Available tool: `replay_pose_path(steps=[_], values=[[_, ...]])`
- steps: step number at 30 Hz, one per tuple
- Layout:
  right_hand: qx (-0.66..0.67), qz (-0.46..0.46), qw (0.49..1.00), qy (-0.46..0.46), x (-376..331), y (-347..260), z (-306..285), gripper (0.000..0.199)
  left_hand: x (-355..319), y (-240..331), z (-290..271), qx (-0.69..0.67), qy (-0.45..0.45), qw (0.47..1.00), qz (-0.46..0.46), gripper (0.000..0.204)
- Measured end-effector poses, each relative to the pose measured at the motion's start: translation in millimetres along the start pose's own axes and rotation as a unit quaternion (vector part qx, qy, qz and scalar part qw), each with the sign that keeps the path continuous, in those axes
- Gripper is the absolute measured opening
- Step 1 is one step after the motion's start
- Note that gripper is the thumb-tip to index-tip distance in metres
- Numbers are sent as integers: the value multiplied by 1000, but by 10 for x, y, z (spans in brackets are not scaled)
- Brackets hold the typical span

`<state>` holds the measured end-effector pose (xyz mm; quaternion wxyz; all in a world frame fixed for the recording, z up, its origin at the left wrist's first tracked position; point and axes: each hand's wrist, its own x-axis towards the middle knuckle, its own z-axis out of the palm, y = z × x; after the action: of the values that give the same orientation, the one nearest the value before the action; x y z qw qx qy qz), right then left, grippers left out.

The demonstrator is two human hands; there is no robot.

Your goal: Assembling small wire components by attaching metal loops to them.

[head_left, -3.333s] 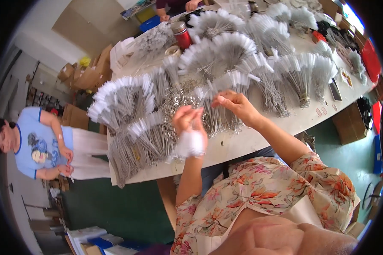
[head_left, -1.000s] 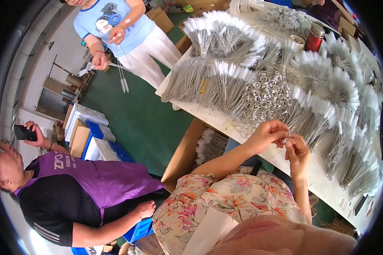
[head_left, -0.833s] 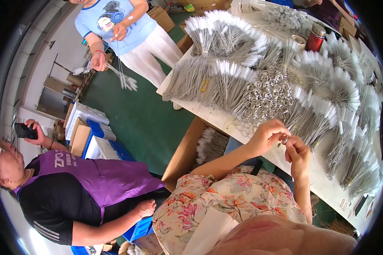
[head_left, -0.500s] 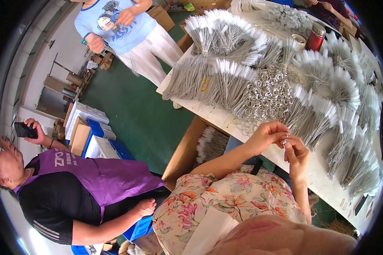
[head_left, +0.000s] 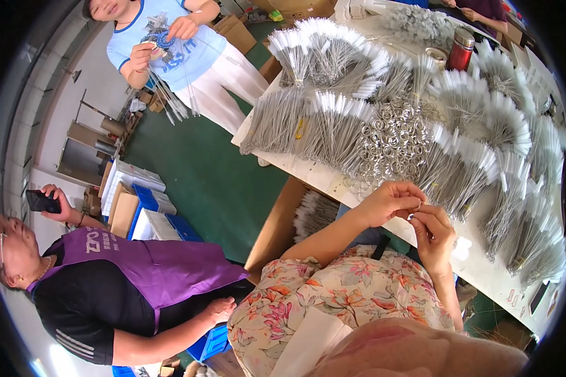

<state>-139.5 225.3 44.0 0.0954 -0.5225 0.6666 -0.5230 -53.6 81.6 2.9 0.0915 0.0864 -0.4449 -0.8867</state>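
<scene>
My left hand and my right hand meet over the near edge of the table, fingertips almost touching. Both are closed in a pinch on a small shiny metal ring, mostly hidden by the fingers. Just beyond them lies a heap of silvery metal rings. Around the heap lie bundles of thin wire brushes with white tips, and further bundles spread to the right.
A red flask stands at the table's far side beside a round tin. Below the table edge, an open carton holds more brushes. A person in a purple apron is close at left; another in light blue stands beyond.
My hands have shifted slightly left and the right fingers have turned, still pinching. The person in light blue now holds several thin wire brushes.
</scene>
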Motion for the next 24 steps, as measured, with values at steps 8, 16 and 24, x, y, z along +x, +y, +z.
replay_pose_path(steps=[8, 16, 24], values=[[-46, -38, 998, 5, 4, 61, 14, 11, -22, 114, -1, 135, -10, 990, 44, 18], [-95, -66, 993, -13, -31, 10, -45, 11, -92, 83, 77, 217, 14, 974, 70, 22], [183, 153, 970, -39, 197, 230, -193, 12, -85, 258, 140, 326, 75, 920, 206, 31]])
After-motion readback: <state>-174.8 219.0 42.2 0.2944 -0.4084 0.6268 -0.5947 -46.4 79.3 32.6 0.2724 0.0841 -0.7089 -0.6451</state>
